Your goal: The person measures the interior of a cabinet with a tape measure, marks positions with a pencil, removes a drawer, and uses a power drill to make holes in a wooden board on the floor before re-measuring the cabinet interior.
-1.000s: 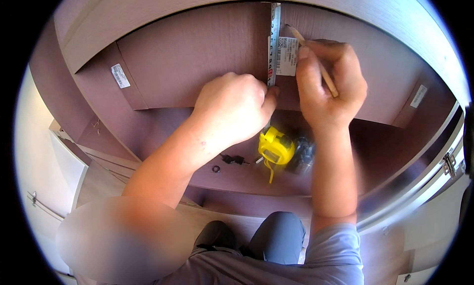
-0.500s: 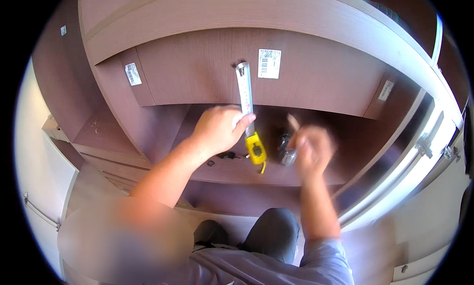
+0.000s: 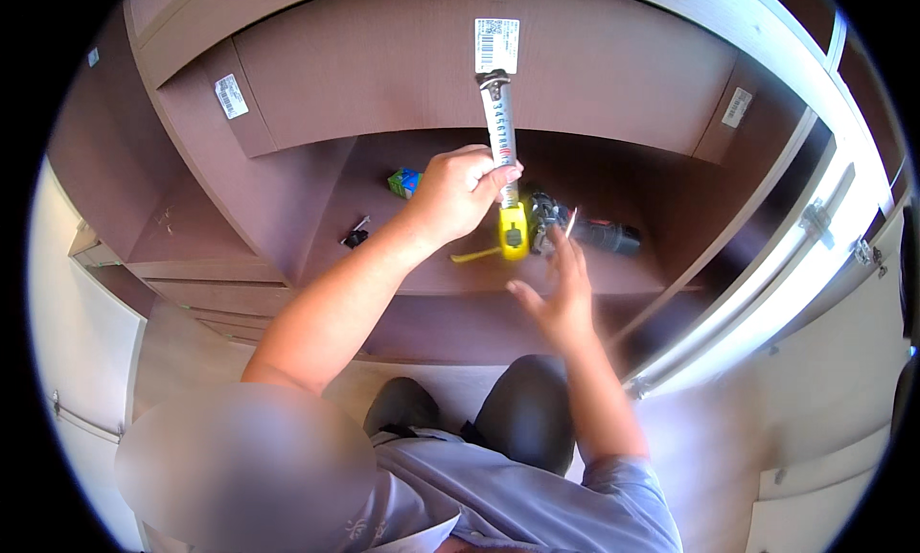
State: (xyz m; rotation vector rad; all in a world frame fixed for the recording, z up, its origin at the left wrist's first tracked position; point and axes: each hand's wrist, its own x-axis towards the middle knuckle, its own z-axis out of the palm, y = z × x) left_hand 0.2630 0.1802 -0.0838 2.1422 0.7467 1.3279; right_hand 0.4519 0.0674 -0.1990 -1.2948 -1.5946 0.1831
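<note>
My left hand (image 3: 470,191) is closed on the blade of a yellow tape measure (image 3: 514,233), thumb laid across the numbered strip. The silver end hook stands up near the cabinet's back panel, and the yellow case hangs below my fingers with its strap out to the left. My right hand (image 3: 565,299) is just below and right of the case, thumb spread apart. A thin pale stick (image 3: 572,222) juts from between its blurred fingers; its kind is unclear. Behind them, a black cordless power tool (image 3: 546,213) lies on the shelf, partly hidden by the tape case.
A brown wood-grain cabinet shelf (image 3: 431,283) spans the front. On it lie a small green-blue box (image 3: 403,181) and a small dark part (image 3: 356,237). A white panel edge with hinges (image 3: 817,218) stands on the right. Drawers (image 3: 225,296) are at lower left.
My view has shifted, so the cabinet sits higher. My left hand and the tape measure moved right and up. My right hand came left, nearer the tape case, its fingers more stretched.
</note>
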